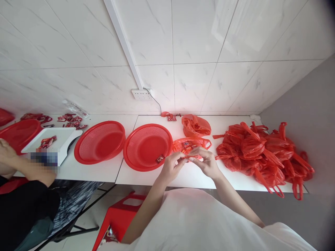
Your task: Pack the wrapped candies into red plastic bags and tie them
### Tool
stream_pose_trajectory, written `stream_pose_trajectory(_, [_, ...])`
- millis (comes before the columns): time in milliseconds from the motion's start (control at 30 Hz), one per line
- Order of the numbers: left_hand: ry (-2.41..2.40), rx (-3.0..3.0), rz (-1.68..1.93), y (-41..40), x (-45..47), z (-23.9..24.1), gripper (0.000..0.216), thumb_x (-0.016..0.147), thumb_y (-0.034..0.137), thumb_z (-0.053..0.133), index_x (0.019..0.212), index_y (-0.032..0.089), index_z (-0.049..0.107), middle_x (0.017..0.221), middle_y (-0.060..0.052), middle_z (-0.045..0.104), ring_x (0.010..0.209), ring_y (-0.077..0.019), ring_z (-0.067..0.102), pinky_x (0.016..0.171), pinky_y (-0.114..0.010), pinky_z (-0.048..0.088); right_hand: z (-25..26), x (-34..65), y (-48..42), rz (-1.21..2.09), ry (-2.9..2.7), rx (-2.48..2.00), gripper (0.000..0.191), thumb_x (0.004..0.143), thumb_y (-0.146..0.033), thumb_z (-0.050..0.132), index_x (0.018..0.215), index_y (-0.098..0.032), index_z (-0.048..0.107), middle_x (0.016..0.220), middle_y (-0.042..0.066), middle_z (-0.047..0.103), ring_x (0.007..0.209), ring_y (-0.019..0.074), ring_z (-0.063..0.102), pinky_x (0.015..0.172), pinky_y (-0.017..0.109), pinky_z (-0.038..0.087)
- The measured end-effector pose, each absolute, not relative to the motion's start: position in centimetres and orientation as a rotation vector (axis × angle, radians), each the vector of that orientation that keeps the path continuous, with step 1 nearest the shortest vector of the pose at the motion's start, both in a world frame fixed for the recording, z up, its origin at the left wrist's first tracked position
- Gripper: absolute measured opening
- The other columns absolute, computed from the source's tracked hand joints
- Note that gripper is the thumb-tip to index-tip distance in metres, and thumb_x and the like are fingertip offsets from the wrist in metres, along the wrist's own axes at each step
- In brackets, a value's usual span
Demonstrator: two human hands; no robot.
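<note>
My left hand (170,168) and my right hand (206,163) meet at the table's front half, fingertips pinched close together. Between them is the near edge of a thin red plastic bag (204,142), whose mouth gapes toward me. Several small red snack packets (187,143) lie inside it. Part of the bag is hidden behind my fingers. Left of my left hand stands a red plastic basket (146,144) with one small packet (160,158) at its right side. Just behind the open bag sits another red plastic bag (195,125), bunched up.
Tied red bags (256,150) form a pile at the right. Another red basket (101,143) stands left, then a white scale (65,139) with packets, where a co-worker's arm (28,167) reaches. A packet (171,118) lies by the wall. A red stool (117,212) stands below.
</note>
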State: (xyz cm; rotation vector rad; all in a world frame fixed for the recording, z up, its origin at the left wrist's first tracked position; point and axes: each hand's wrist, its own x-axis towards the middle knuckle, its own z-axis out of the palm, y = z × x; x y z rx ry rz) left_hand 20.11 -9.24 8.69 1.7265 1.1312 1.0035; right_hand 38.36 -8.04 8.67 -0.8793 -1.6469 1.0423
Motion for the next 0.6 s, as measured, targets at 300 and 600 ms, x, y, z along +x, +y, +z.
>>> stream_pose_trajectory(300, [1.107,1.753,1.074,-9.61,20.10,8.24,0.020,0.091,0.031,0.055,0.076,0.019,0.062,0.070,0.000,0.064,0.064,-0.0114,0.055,0.064,-0.023,0.041,8.63,38.51,-7.99,1.046,-1.687,-0.849,0.014,0.089,-0.034,0.063,0.087,-0.026,0.074,0.081,0.004,0.070,0.078,0.0203,0.064,0.073,0.036,0.051])
stream_pose_trajectory(600, [1.125,1.653,1.039,-9.69,20.49,8.12,0.022,0.090,0.035,0.056,0.076,0.019,0.061,0.072,-0.001,0.065,0.066,-0.0128,0.056,0.065,-0.024,0.042,7.92,38.04,-7.31,1.252,-1.528,-0.883,0.034,0.095,-0.041,0.051,0.075,-0.021,0.069,0.075,0.004,0.064,0.072,0.0174,0.058,0.067,0.032,0.048])
